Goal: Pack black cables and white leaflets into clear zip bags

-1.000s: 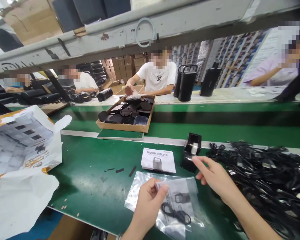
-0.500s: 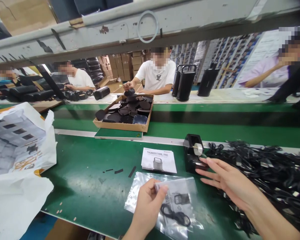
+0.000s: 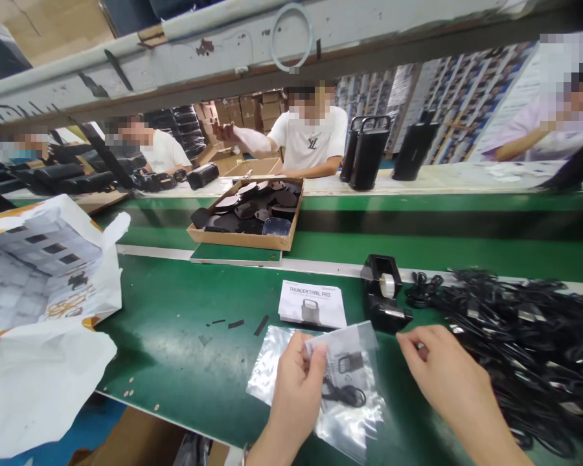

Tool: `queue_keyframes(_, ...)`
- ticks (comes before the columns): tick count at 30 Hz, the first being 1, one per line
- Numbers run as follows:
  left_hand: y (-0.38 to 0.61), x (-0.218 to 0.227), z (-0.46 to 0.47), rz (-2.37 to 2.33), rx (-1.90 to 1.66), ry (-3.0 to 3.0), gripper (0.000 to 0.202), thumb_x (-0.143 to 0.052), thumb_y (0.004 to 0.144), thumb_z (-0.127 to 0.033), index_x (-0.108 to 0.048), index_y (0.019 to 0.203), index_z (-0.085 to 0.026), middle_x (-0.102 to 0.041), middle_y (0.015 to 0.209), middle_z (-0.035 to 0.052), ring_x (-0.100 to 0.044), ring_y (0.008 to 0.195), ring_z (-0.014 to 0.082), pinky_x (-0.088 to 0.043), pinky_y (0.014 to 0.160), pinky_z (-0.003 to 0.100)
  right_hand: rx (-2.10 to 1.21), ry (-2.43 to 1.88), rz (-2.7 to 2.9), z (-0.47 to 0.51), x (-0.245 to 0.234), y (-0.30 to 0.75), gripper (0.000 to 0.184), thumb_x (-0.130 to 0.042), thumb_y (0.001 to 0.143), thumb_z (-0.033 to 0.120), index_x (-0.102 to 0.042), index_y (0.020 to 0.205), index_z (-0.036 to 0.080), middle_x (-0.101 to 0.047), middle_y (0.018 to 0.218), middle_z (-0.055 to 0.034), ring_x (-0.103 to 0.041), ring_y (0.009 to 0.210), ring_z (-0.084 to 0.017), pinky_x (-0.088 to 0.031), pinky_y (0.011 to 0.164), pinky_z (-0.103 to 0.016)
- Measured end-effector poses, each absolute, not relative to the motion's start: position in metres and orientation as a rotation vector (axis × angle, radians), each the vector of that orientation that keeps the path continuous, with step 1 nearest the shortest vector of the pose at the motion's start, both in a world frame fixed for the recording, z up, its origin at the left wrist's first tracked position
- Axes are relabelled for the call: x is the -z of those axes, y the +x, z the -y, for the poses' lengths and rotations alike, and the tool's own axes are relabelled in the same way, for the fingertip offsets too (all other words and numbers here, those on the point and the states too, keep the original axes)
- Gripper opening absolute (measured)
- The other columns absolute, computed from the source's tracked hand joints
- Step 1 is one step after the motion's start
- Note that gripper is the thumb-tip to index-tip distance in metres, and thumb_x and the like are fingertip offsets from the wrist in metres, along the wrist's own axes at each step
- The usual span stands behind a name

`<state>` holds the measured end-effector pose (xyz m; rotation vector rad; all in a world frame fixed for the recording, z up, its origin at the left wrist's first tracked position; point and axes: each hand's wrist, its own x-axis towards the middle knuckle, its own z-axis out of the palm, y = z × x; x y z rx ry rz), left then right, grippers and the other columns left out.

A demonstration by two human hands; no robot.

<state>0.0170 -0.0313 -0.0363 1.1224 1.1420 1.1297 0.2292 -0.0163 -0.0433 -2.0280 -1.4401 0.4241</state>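
My left hand [image 3: 297,382] pinches the top edge of a clear plastic bag [image 3: 352,430]. Inside the bag are a folded printed leaflet [image 3: 352,353] and a coiled black cable [image 3: 348,395]. A further piece of clear plastic [image 3: 265,369] shows to the left of that hand, on the green table. My right hand [image 3: 440,366] is just in front of a black tape dispenser [image 3: 386,310] with a white roll. Its thumb and forefinger are pressed together; whatever lies between them is too small to make out. Behind the bag lies a stack of "Thunder Trail Pro" booklets [image 3: 311,307].
A heap of black cables [image 3: 519,336] covers the right side. At left is a large open white bag [image 3: 43,278]. A cardboard tray [image 3: 243,239] of dark flat parts stands at the back. Black speakers [image 3: 369,158] and several co-workers are across the belt. An overhead beam [image 3: 175,65] crosses above.
My right hand has drawn back from the tape dispenser towards me, its spread fingers now closed into a pinch. The left hand still grips the bag. Across the belt, a co-worker's arm has lifted away from the tray.
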Motion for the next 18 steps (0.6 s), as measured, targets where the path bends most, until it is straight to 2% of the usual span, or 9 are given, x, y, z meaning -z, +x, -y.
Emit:
queue_keyframes(3, 0.016, 0.037, 0.033, -1.196, -1.122, 1.174, 0.029, -0.045, 0.091, -0.046, -0.046, 0.080, -0.019, -0.051, 0.069, -0.0024, -0.049, 0.063, 0.0120, -0.040, 0.059, 0.021, -0.510, -1.963, 1.521, 0.031, 0.038, 0.221, 0.029, -0.047, 0.072, 0.049, -0.057, 0.059, 0.025, -0.058, 0.073, -0.0042, -0.055, 0.062, -0.023, -0.040, 0.060, -0.037)
queue_keyframes(6, 0.018, 0.035, 0.037, -1.263, -1.117, 1.245, 0.029, -0.044, 0.091, -0.045, -0.045, 0.077, -0.020, -0.048, 0.066, -0.0035, -0.045, 0.060, 0.0114, -0.037, 0.057, 0.021, -0.959, -1.632, 1.518, 0.048, 0.025, 0.198, 0.033, -0.048, 0.079, 0.051, -0.056, 0.061, 0.024, -0.055, 0.062, -0.0001, -0.055, 0.060, -0.017, -0.043, 0.058, -0.028)
queue_keyframes(9, 0.023, 0.034, 0.043, -1.309, -1.088, 1.311, 0.028, -0.044, 0.092, -0.044, -0.045, 0.076, -0.021, -0.048, 0.063, -0.0040, -0.045, 0.056, 0.0116, -0.036, 0.055, 0.021, -1.264, -1.525, 1.347, 0.052, 0.016, 0.170, 0.040, -0.047, 0.080, 0.054, -0.049, 0.057, 0.022, -0.047, 0.049, 0.0041, -0.045, 0.046, -0.012, -0.037, 0.047, -0.023)
queue_keyframes(12, 0.027, 0.033, 0.047, -1.324, -1.074, 1.300, 0.027, -0.045, 0.091, -0.043, -0.047, 0.076, -0.020, -0.049, 0.060, -0.0040, -0.044, 0.053, 0.0115, -0.034, 0.052, 0.021, -1.330, -1.684, 1.323, 0.044, 0.020, 0.155, 0.045, -0.046, 0.079, 0.059, -0.050, 0.055, 0.021, -0.055, 0.049, 0.0022, -0.039, 0.037, -0.010, -0.031, 0.040, -0.024)
queue_keyframes(14, 0.024, 0.029, 0.048, -1.331, -1.098, 1.253, 0.029, -0.046, 0.090, -0.045, -0.046, 0.075, -0.020, -0.047, 0.060, -0.0044, -0.043, 0.053, 0.0113, -0.035, 0.052, 0.021, -1.303, -1.803, 1.427, 0.041, 0.027, 0.154, 0.049, -0.045, 0.079, 0.060, -0.051, 0.049, 0.022, -0.059, 0.045, -0.0006, -0.045, 0.037, -0.013, -0.032, 0.041, -0.025)
queue_keyframes(16, 0.014, 0.021, 0.049, -1.339, -1.125, 1.220, 0.032, -0.048, 0.088, -0.049, -0.046, 0.073, -0.020, -0.046, 0.062, -0.0042, -0.043, 0.056, 0.0116, -0.037, 0.054, 0.021, -1.192, -1.884, 1.681, 0.042, 0.033, 0.157, 0.048, -0.048, 0.081, 0.056, -0.050, 0.047, 0.023, -0.060, 0.044, -0.0018, -0.054, 0.045, -0.018, -0.035, 0.047, -0.027)
queue_keyframes(18, -0.007, 0.010, 0.053, -1.379, -1.140, 1.232, 0.035, -0.052, 0.084, -0.051, -0.046, 0.069, -0.020, -0.046, 0.061, -0.0042, -0.044, 0.057, 0.0119, -0.038, 0.055, 0.021, -1.019, -1.898, 2.002, 0.043, 0.034, 0.163, 0.038, -0.054, 0.081, 0.045, -0.052, 0.050, 0.024, -0.064, 0.050, -0.0007, -0.059, 0.053, -0.021, -0.037, 0.051, -0.028)
